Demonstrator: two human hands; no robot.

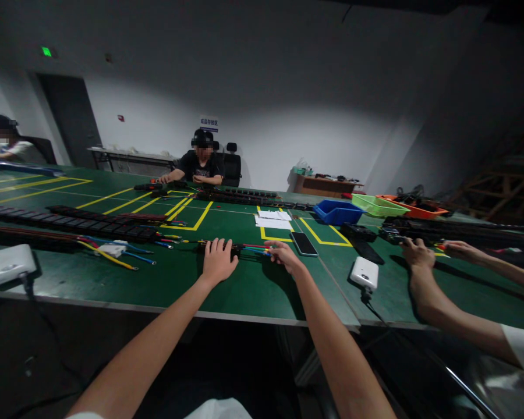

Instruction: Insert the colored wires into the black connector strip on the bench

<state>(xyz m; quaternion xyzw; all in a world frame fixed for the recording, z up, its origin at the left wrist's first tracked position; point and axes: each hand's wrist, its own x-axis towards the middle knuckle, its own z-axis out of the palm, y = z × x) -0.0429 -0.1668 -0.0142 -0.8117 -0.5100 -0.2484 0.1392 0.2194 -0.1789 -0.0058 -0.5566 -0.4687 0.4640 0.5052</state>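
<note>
My left hand [218, 261] lies palm down with its fingers apart on a short black piece [235, 250], which looks like a cable chain section and is mostly covered by the hand. Colored wires [254, 248], among them red, green and blue ones, run out of its right side. My right hand [284, 257] pinches the ends of these wires between thumb and fingers. More wire ends with metal lugs [192, 241] come out to the left of my left hand. A phone [304, 244] lies just beyond my right hand.
Long black cable chains [82, 222] with wires cover the left. White boxes with cords stand at left [9, 263] and right [365, 272]. Papers [273, 220], a blue bin [338, 214] and a green tray [378, 205] lie beyond. A co-worker's hands [419, 255] work at right; another person [201, 166] sits opposite.
</note>
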